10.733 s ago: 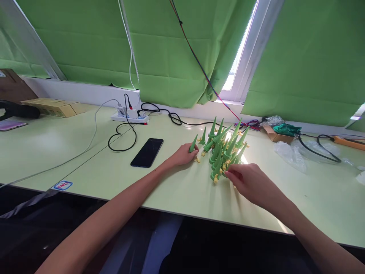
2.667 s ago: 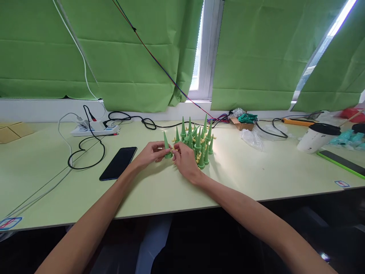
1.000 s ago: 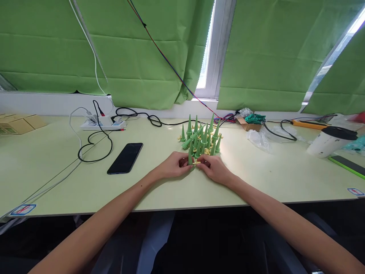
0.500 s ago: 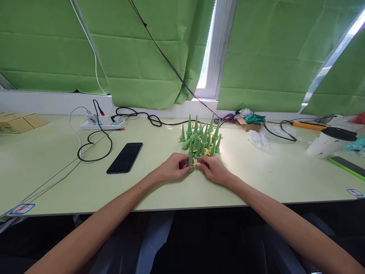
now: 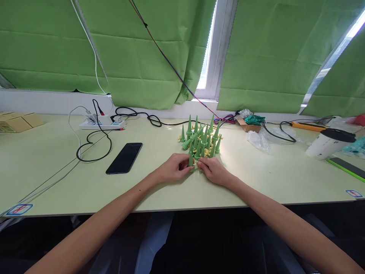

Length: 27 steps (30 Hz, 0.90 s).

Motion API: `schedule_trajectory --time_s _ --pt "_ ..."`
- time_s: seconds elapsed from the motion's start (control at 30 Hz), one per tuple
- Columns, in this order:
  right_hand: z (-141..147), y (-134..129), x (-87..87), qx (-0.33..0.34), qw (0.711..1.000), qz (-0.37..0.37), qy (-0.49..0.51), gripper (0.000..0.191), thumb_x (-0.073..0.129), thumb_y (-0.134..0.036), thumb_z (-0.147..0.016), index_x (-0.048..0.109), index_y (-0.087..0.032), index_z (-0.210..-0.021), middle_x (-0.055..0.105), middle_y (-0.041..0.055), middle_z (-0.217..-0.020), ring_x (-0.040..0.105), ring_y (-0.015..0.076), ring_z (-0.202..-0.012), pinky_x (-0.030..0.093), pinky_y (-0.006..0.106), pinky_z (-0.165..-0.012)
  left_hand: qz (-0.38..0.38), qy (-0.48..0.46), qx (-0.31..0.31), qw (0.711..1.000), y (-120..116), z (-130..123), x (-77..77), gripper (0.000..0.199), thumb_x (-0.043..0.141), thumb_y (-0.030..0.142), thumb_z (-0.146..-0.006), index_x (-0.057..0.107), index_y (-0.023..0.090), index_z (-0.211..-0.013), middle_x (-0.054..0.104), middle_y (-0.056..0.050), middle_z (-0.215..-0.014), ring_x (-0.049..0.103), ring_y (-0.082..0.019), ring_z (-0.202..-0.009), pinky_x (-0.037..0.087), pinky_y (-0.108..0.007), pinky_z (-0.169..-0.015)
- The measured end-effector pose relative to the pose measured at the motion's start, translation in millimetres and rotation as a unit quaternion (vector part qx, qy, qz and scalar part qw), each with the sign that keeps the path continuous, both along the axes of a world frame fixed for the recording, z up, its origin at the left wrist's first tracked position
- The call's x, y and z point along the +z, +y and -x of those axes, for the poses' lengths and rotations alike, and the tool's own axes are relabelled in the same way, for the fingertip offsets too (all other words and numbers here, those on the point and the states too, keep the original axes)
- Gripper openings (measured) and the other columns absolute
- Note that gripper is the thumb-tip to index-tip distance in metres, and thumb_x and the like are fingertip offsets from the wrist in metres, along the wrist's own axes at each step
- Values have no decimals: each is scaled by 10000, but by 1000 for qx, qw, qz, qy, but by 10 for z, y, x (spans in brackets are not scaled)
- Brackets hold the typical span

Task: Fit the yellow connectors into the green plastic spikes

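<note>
My left hand (image 5: 177, 167) pinches an upright green cone (image 5: 191, 160) near the front of a cluster. Just right of it, my right hand (image 5: 210, 169) has its fingers closed on a small yellow piece (image 5: 195, 164) that reaches toward the cone's side. Whether the yellow piece touches the cone is hard to see. Behind both hands stands a group of green cones (image 5: 204, 137), most of them upright and one lying tilted, with small yellow pieces among them.
A black phone (image 5: 124, 158) lies left of my hands. Farther back are a power strip (image 5: 102, 123) and black cables. On the right are crumpled plastic (image 5: 258, 140), a small carton (image 5: 249, 125), a tilted white cup (image 5: 327, 144) and a green-edged dark object (image 5: 346, 167).
My right hand has turned slightly, and its fingers now cover more of the yellow piece. My left hand keeps its hold on the cone, nearly unmoved.
</note>
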State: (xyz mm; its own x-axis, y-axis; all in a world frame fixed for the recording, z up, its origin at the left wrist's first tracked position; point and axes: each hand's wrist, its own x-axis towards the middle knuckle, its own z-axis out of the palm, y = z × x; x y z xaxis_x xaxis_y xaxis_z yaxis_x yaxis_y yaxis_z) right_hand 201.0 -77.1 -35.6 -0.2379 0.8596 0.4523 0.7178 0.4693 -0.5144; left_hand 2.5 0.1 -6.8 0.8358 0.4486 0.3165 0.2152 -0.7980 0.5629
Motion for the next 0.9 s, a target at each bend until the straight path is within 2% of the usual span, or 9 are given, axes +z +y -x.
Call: schedule_trajectory --time_s 0.17,0.33,0.53,0.73,0.9 --pt "18 -1 11 -1 1000 2 16 342 353 -306 -1004 450 -208 -691 488 -23 -584 450 112 -525 341 255 -567 1 -11 -3 1000 4 -2 -9 202 562 332 -847 639 145 -850 489 24 -617 406 -94 -565 318 -223 -525" --pt "31 -8 44 -26 999 -7 19 349 371 -338 -1004 438 -211 -686 441 -36 -577 403 110 -518 302 260 -551 21 -27 -4 999 21 -11 0 211 558 342 -853 637 146 -845 481 26 -625 409 -91 -567 323 -218 -521" --pt "45 -42 91 -17 999 16 43 228 397 -318 -998 531 -209 -849 480 -43 -597 438 118 -538 329 252 -572 23 -41 14 999 33 -17 4 219 570 347 -853 641 141 -874 448 35 -604 399 -89 -553 319 -217 -513" --pt "54 -22 69 -14 999 14 41 252 398 -295 -987 477 -215 -762 468 -40 -591 422 118 -530 317 258 -560 -21 -38 7 999 -10 -13 -9 174 561 305 -857 648 156 -884 482 29 -601 402 -93 -550 332 -222 -532" --pt "64 -5 72 -30 997 27 60 355 389 -331 -983 418 -216 -649 464 -35 -550 414 113 -513 315 260 -541 -70 -53 -4 996 -3 -9 -38 180 536 242 -857 660 175 -968 527 5 -663 443 -106 -592 360 -227 -566"
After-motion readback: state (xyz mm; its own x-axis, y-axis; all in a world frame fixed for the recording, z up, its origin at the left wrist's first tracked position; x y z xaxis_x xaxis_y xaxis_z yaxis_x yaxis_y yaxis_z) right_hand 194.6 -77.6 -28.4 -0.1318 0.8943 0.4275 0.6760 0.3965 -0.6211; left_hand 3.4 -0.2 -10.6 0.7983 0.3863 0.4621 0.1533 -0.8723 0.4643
